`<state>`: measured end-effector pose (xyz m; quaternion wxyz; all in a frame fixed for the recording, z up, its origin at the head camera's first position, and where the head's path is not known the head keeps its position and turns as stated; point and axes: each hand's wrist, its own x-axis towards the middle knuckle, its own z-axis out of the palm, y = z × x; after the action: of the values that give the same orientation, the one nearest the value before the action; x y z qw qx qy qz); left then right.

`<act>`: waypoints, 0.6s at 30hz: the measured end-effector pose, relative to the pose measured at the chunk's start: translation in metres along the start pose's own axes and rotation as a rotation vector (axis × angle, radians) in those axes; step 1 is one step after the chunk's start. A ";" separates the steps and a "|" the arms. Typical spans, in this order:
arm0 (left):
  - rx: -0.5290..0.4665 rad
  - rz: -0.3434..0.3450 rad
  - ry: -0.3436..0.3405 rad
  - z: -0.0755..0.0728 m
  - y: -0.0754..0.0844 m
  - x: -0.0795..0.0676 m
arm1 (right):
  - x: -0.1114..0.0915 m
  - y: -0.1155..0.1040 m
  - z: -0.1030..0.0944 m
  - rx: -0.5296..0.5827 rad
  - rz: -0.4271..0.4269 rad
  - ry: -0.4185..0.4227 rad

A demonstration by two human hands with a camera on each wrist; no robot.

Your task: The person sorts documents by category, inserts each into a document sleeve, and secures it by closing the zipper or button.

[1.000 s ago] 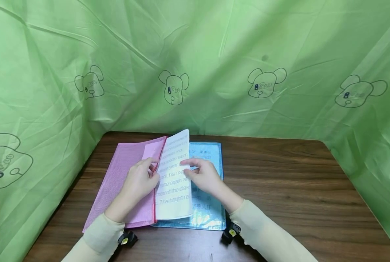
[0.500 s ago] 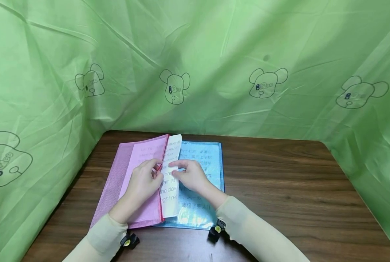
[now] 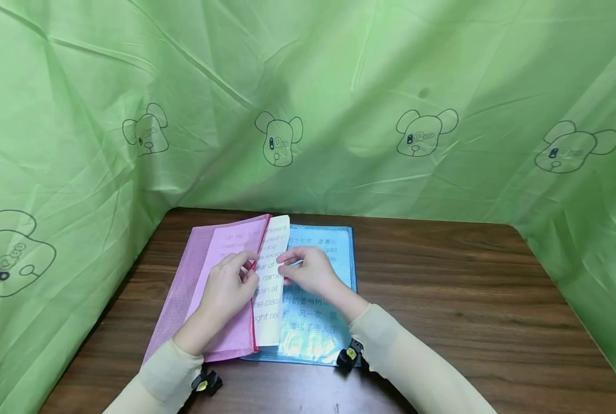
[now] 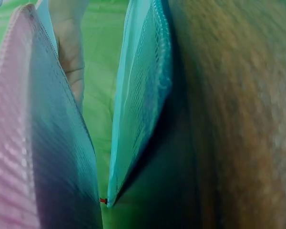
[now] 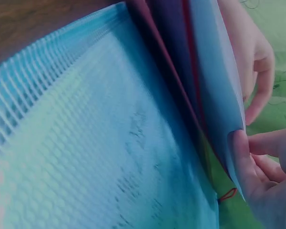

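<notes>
A pink mesh zip pouch (image 3: 225, 336) stands tilted up along its red-edged opening, at the left of the head view. My left hand (image 3: 228, 284) grips that red edge near its middle. A white sheet of printed paper (image 3: 268, 307) is partly inside the pouch, its inner part showing pink through the mesh. My right hand (image 3: 313, 271) pinches the sheet's outer edge between thumb and fingers; the right wrist view shows its thumb (image 5: 240, 152) on the paper. Beneath lies a blue mesh pouch (image 3: 315, 345) with a printed sheet inside.
A dark wooden table (image 3: 442, 305) extends to the right of the pouches. Green cloth (image 3: 339, 69) with bear-head drawings hangs around the back and sides. A small red pull loop (image 5: 227, 194) shows at the pouches' far end.
The paper has slid left, deeper into the pink pouch, with my right hand following it. Over the last half second my right fingers have regripped its edge, while my left hand stays nearly still.
</notes>
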<state>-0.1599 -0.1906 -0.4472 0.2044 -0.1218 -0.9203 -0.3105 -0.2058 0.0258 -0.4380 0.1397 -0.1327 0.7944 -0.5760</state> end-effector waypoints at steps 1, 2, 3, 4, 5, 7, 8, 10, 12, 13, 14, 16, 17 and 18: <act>0.000 0.005 0.001 0.000 0.000 0.000 | 0.001 0.000 0.002 -0.002 0.000 0.004; 0.001 0.011 0.001 0.000 -0.001 0.000 | 0.002 0.000 0.005 -0.003 0.000 0.007; 0.003 0.018 0.002 0.001 -0.001 0.000 | 0.003 0.000 0.007 -0.005 0.001 0.008; 0.003 0.027 0.004 0.001 -0.001 0.000 | 0.004 0.000 0.009 -0.007 0.001 0.006; 0.001 0.037 0.007 0.001 -0.001 0.000 | 0.005 -0.001 0.011 -0.014 -0.002 0.002; -0.005 0.055 0.012 0.001 -0.001 0.000 | 0.008 -0.001 0.015 -0.027 -0.004 -0.007; -0.011 0.066 0.014 0.002 0.000 -0.001 | 0.009 -0.001 0.017 -0.027 -0.006 -0.010; -0.021 0.081 0.020 0.003 0.002 -0.001 | 0.011 -0.002 0.020 -0.030 -0.008 -0.016; -0.029 0.088 0.026 0.003 0.004 -0.001 | 0.013 -0.003 0.022 -0.022 -0.012 -0.021; -0.032 0.093 0.030 0.003 0.005 -0.001 | 0.014 -0.004 0.024 -0.018 -0.013 -0.021; -0.034 0.095 0.034 0.003 0.006 -0.001 | 0.015 -0.004 0.025 -0.015 -0.018 -0.023; -0.036 0.098 0.040 0.002 0.007 -0.001 | 0.017 -0.005 0.028 -0.010 -0.025 -0.028; -0.038 0.101 0.043 0.002 0.008 -0.002 | 0.017 -0.005 0.030 -0.002 -0.030 -0.032; -0.041 0.107 0.048 0.001 0.008 -0.002 | 0.018 -0.005 0.032 -0.002 -0.032 -0.033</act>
<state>-0.1559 -0.1836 -0.4449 0.2402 -0.1677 -0.9008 -0.3206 -0.2106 -0.0102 -0.4443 0.1431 -0.1551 0.7903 -0.5753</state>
